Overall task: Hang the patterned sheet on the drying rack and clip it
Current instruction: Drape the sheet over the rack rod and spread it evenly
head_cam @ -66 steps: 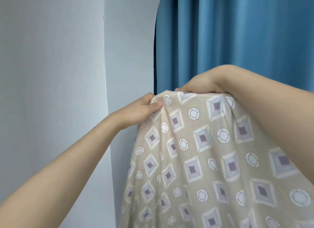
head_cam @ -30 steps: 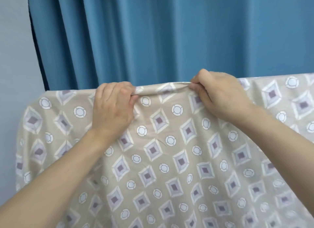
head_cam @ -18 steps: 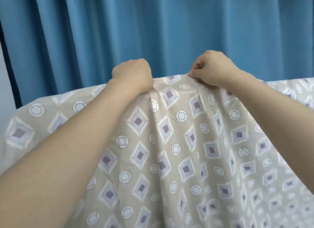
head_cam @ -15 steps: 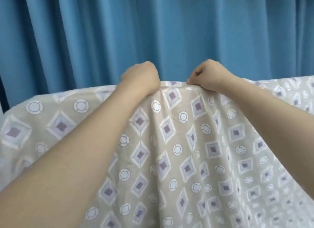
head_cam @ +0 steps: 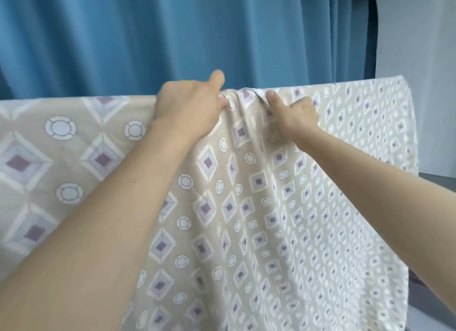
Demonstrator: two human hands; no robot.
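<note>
The patterned sheet (head_cam: 246,207), beige with purple diamonds and white rings, hangs over a horizontal line that runs across the view; the rack beneath it is hidden by the cloth. My left hand (head_cam: 190,106) grips a bunch of the sheet at its top fold, thumb raised above the edge. My right hand (head_cam: 293,111) pinches the cloth just to the right of it, with a small gathered ridge between the two hands. The sheet's right end (head_cam: 407,123) drops down near the wall. No clip is visible.
A blue curtain (head_cam: 172,34) hangs close behind the sheet across most of the view. A pale wall (head_cam: 419,34) stands at the right, and a grey floor strip (head_cam: 439,182) shows beside the sheet's right edge.
The view has swung rightward along the sheet, so its right end and the wall now show. Both hands keep their hold at the top fold, closer together, with cloth bunched between them.
</note>
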